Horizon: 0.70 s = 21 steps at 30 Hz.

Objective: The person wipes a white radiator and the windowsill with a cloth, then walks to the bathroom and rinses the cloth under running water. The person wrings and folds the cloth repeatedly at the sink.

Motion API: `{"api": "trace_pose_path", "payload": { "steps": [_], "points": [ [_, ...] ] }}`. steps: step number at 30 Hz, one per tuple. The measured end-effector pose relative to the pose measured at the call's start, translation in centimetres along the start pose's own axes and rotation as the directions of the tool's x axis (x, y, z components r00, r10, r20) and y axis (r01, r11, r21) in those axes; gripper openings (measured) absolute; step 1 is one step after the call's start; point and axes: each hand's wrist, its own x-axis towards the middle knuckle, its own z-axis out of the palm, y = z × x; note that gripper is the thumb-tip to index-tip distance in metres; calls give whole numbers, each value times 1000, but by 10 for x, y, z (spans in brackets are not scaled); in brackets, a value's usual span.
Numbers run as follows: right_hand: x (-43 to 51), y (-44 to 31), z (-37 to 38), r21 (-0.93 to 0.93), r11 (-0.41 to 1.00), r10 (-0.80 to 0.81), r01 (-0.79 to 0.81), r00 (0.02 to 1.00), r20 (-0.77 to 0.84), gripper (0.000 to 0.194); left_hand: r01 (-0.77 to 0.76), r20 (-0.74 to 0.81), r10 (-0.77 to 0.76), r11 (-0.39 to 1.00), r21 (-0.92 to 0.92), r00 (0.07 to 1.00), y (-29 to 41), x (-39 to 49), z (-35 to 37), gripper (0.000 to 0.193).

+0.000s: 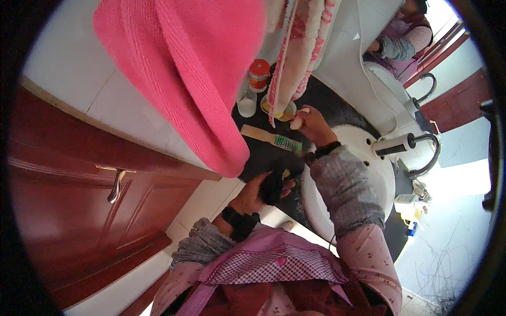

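My left hand (251,193) grips a black object (272,183), too dark and blurred to name, over the front edge of the black countertop (253,158). Farther back, my right hand (316,124) has its fingers on a light brown stick-like tool (288,116). The tool's tip is at a small round dish (293,107) with something yellow in it, partly covered by a hanging towel. Between my hands lies a scrub brush (272,138) with a wooden handle and green bristles.
A pink towel (185,79) hangs close on the left, and a white-and-pink towel (302,59) hangs over the dish. Behind are a red-lidded jar (259,75) and a clear jar (247,103) of white contents. A washbasin (385,177) with a faucet (433,158) is at right.
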Motion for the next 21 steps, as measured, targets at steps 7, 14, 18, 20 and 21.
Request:
{"api": "trace_pose_path", "payload": {
  "steps": [7,14,18,20,21],
  "points": [
    [74,34,6,-139,987,-96,78,987,-127,27,49,13,-48,990,-131,999,17,-5,-13,47],
    [84,39,-13,-834,289,-277,471,875,398,29,50,4,-50,996,-76,999,20,12,-2,45],
    [20,7,-21,-765,499,-314,408,908,279,35,114,-47,-114,993,11,992,17,23,14,50],
    [-44,-3,-23,-126,950,-269,285,954,134,39,155,-6,-155,988,6,988,13,34,24,54],
    [-76,-9,-25,-225,948,-220,225,974,48,43,157,-2,-158,986,61,988,10,42,29,56]
  ]
}}
